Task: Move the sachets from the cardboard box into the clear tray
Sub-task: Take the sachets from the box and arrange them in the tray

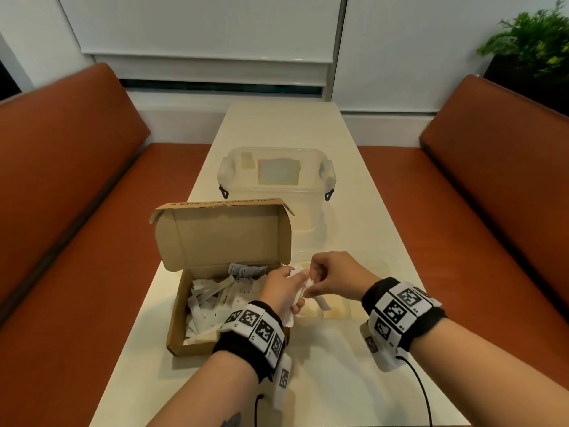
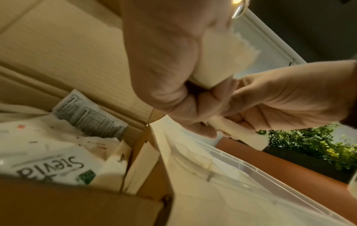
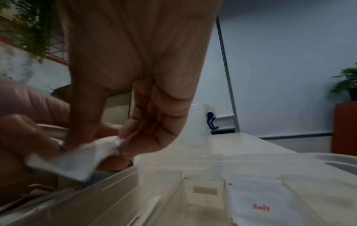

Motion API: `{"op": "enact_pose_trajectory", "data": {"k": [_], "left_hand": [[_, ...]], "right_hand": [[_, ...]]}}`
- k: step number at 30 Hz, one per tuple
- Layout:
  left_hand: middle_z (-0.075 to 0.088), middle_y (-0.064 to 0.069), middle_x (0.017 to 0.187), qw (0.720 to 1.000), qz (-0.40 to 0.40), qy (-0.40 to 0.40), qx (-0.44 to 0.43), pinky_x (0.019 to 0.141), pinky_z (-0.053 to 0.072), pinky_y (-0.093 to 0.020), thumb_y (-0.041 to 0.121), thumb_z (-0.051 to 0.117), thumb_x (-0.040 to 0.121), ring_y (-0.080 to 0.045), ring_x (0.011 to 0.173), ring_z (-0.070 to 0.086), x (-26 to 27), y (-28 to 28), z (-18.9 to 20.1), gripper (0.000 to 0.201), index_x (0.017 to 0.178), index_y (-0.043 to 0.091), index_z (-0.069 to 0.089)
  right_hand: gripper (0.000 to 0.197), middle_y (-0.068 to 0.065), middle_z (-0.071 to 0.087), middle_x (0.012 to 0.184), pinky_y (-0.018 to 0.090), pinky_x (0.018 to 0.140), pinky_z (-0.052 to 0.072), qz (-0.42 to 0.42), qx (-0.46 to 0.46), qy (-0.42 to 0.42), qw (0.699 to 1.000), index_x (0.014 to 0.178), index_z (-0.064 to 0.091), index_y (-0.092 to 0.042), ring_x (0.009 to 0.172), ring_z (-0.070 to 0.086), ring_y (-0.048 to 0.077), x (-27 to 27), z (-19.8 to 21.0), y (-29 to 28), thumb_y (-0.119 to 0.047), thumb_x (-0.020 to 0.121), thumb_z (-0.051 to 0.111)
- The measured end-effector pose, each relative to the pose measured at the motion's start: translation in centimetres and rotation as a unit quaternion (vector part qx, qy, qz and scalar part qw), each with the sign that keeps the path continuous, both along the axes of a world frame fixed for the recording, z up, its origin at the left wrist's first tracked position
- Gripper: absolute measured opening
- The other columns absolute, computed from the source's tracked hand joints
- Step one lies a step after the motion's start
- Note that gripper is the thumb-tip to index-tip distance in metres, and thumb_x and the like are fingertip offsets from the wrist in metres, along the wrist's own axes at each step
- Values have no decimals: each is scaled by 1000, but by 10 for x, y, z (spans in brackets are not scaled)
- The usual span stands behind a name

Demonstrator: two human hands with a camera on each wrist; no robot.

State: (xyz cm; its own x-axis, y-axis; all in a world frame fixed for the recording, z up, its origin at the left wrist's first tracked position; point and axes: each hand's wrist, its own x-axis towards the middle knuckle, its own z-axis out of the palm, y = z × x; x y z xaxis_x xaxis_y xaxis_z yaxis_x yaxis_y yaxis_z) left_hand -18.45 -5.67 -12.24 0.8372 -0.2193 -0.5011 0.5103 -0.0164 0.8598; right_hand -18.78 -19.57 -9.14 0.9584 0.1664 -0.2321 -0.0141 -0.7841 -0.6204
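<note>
Sachet (image 3: 63, 160): white, pinched at one end between our right thumb and fingertips (image 3: 123, 134), the rest of it bent and reaching back into our left hand (image 1: 281, 289). Left fingers are curled round a small bunch of sachets (image 2: 222, 61), so it reads as a hand-off: the left holds the stock, the right hand (image 1: 331, 277) peels one away to place it. Both hands meet just over the seam between box (image 1: 184, 334) and tray (image 3: 164, 197), right where the transfer path is shortest.

The box sits left with its lid propped up, many loose sachets inside (image 1: 209, 298), incl. one marked Stevia (image 2: 50, 166). The tray lies just beside it on the right, low and divided; one Salt sachet (image 3: 258, 206) lies flat in a compartment, which suggests sorting by kind. Most of the job looks undone.

Beyond the tray stands a lidded clear tub (image 1: 277, 177), all of it on the pale table (image 1: 354, 380).
</note>
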Motion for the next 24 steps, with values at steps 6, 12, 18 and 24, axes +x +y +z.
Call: {"op": "enact_pose_trajectory", "data": {"k": [6,12,18,24], "left_hand": [[47,-6,58,1000,-16,14,-14,32,27,-13,24,52,97,-9,32,41,0,4,1,22,83,7,53],[53,-11,70,1000,-3,16,-22,33,28,-13,0,57,88,-9,34,41,-1,10,3,11,97,5,61],[59,-11,70,1000,26,-7,6,34,29,-13,0,64,83,-10,35,40,-3,9,-2,11,92,7,63],[59,-10,70,999,26,-24,21,36,30,-16,2,64,85,-11,37,41,-1,11,-4,12,94,8,62]], "right_hand": [[15,4,66,83,23,65,52,-12,-59,11,998,91,67,-8,69,60,13,3,-7,5,-5,76,70],[18,9,65,74,20,56,57,-114,113,94,983,92,62,-7,55,63,14,8,-8,-4,7,80,61],[14,13,67,77,20,53,54,-131,185,124,966,93,63,-8,53,62,12,9,-11,-2,-10,82,71],[10,10,63,69,20,50,52,-168,196,113,960,89,62,-4,48,59,11,10,-12,-2,-4,82,70]]}}
